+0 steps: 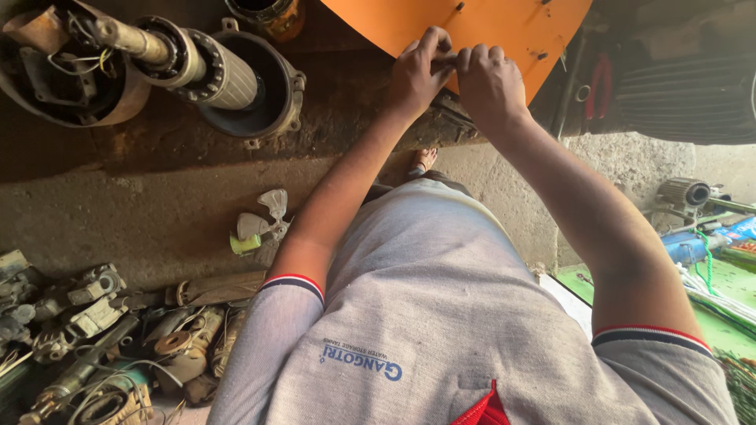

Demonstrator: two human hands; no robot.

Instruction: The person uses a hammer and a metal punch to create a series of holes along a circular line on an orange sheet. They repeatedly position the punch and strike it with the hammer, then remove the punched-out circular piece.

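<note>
Both hands are pinching one small dark part at the orange panel (pixel 504 27) edge: left hand (pixel 419 72) and right hand (pixel 490 83) are closing fingertips together on it, part sitting between them, identity unclear.

Likely motor repair workshop: dismantled rotor (pixel 209 71), scattered greasy parts (pixel 94 330), grimy concrete floor (pixel 157 212).
</note>
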